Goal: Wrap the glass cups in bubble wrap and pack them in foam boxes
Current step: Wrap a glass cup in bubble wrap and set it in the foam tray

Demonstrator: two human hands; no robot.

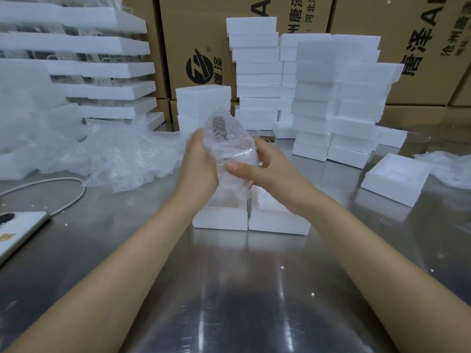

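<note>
Your left hand [197,165] and right hand [271,168] grip the bubble-wrapped cup [230,146] from either side, above two open foam boxes [220,217] on the counter [229,289]. Wrapping looks nearly finished. Next, tuck loose ends and lower the cup into a box. Spare boxes [331,103] stand behind.

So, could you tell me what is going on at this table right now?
A person grips a wrapped cup, glass inside bubble wrap, with the left hand and the right hand, above two open foam boxes set side by side on the steel table. The cup is not yet packed. Loose bubble wrap lies to the left, and foam box stacks stand behind.
</note>
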